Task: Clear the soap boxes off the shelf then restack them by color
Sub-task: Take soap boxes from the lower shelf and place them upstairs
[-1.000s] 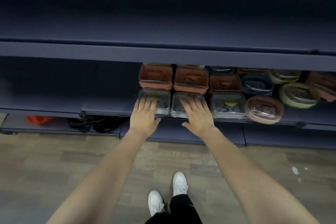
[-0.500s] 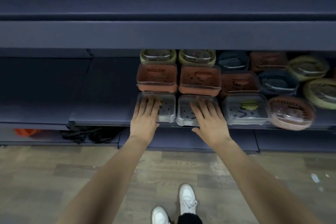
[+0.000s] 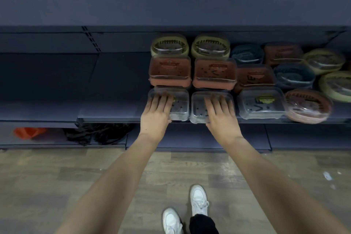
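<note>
Dim shelf point(image 3: 114, 114), mixed-colour boxes crowd right. Left hand point(image 3: 155, 118), right hand point(image 3: 222, 119) lie flat on clear front boxes point(image 3: 180, 106), grip unclosed, likely to drag them off.

Soap boxes point(image 3: 261, 102) crowd the shelf's point(image 3: 114, 112) right part, in rows front to back.

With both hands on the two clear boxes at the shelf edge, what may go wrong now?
1. The left hand and right hand lie flat on the clear boxes, ungripped; these may slip off the shelf edge.
2. The orange boxes directly behind may shift.
</note>
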`<state>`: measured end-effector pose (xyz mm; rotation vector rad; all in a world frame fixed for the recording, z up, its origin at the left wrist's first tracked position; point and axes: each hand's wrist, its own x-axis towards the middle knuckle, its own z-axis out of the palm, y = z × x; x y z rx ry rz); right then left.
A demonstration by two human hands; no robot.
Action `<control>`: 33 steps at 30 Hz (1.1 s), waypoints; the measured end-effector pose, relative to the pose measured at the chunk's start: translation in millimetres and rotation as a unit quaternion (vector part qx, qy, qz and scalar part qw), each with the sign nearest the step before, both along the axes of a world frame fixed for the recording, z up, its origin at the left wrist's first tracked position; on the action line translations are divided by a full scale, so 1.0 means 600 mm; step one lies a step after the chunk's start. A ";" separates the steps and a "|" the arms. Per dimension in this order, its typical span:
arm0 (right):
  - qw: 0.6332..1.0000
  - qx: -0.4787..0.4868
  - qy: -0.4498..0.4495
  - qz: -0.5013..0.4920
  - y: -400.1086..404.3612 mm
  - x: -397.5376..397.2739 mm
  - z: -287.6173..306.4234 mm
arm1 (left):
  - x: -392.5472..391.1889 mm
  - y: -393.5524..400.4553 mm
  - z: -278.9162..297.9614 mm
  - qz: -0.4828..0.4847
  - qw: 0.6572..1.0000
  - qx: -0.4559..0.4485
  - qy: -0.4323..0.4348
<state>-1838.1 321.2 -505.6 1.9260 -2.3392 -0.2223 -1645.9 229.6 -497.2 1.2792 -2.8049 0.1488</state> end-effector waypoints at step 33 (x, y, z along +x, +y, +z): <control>0.985 -0.141 -0.065 0.078 0.188 0.026 0.602 | 0.090 0.134 0.579 -0.067 0.976 -0.185 0.091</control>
